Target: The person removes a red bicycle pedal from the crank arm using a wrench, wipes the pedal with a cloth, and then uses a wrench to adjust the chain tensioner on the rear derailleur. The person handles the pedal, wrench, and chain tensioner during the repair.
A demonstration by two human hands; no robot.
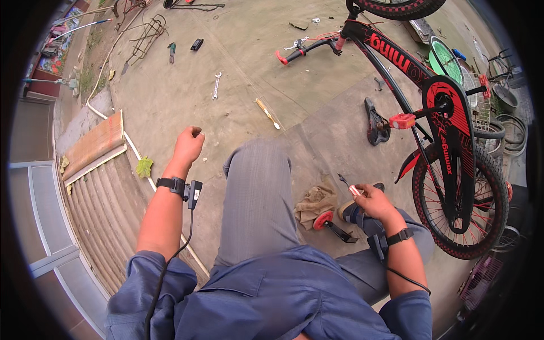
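Observation:
My right hand (374,203) is closed around the red-and-white handle of a small tool (355,190), whose thin dark tip points up and left; its exact kind is unclear. Above the floor on the left, my left hand (188,148) has its fingers curled in, and I cannot make out what, if anything, is in them. To the right of my right hand is a black-and-red bicycle (405,62) with a red pedal (402,120) and a chain guard (447,107). Below that hand lie a red small wheel with a black bracket (323,220) and a brown rag (315,203).
On the concrete lie an open-end wrench (216,86), a yellow-and-white stick-like tool (267,114), green-handled pliers (171,52) and a black saddle (375,122). A pale hose (132,144) runs past ribbed steps (105,224) at left. Basins and a green-lined basket (445,56) stand far right.

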